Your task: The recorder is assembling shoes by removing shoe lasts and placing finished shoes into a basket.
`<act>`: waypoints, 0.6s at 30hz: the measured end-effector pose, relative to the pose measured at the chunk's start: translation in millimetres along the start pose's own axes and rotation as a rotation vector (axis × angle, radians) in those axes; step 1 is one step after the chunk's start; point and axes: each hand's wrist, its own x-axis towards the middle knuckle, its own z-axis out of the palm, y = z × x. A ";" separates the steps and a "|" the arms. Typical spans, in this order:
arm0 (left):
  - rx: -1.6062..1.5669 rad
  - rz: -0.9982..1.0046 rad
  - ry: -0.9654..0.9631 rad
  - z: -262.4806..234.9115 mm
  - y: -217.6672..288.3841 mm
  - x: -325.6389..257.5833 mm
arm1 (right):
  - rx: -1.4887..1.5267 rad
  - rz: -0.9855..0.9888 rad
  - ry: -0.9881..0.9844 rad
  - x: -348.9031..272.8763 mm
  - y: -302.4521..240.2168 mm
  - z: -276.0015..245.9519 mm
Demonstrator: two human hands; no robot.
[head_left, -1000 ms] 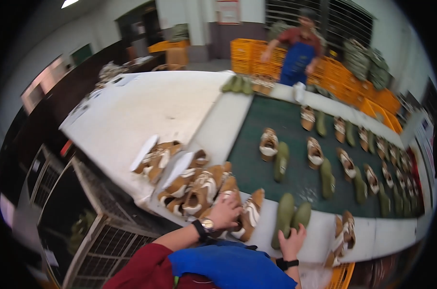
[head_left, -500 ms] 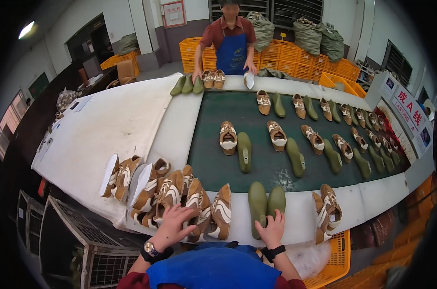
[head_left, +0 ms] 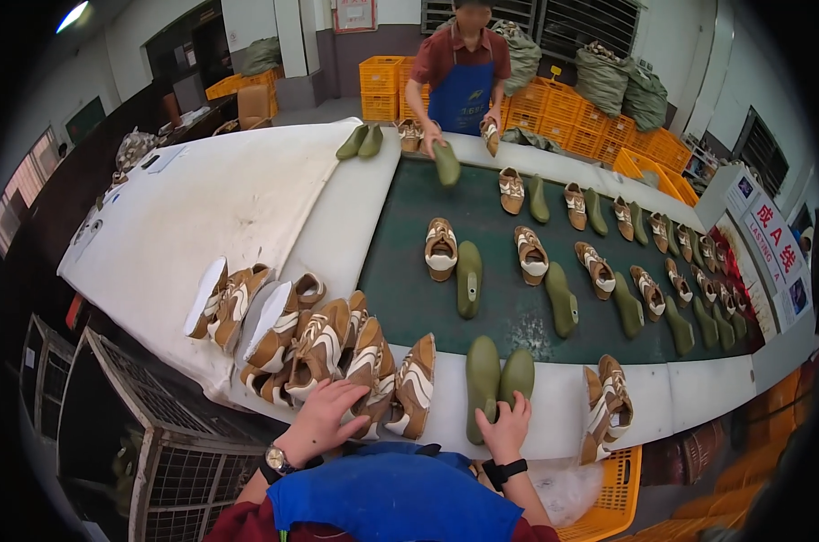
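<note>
My left hand [head_left: 324,415] rests on a brown and white shoe [head_left: 373,375] in a row of several such shoes [head_left: 292,330] leaning along the white table's front edge. My right hand [head_left: 504,425] lies on two olive green shoe lasts [head_left: 495,379] that sit side by side on the white ledge [head_left: 554,397] before the dark green conveyor belt [head_left: 405,289]; its fingers touch them and a full grip does not show. A watch sits on my left wrist, a dark band on my right.
Shoes paired with green lasts [head_left: 468,275] run along the belt. A person in a blue apron [head_left: 459,77] stands at the far end, laying a last down. Two more shoes [head_left: 608,402] lean at my right above a yellow crate [head_left: 608,497]. Yellow crates [head_left: 563,104] stack behind.
The view has swung so the belt and far person sit centred. My left hand has slid slightly along the shoe row. My right hand stays on the green lasts.
</note>
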 end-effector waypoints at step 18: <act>-0.118 0.066 -0.085 6.9 4.7 0.5 | 0.215 0.036 -0.050 0.8 17.9 1.0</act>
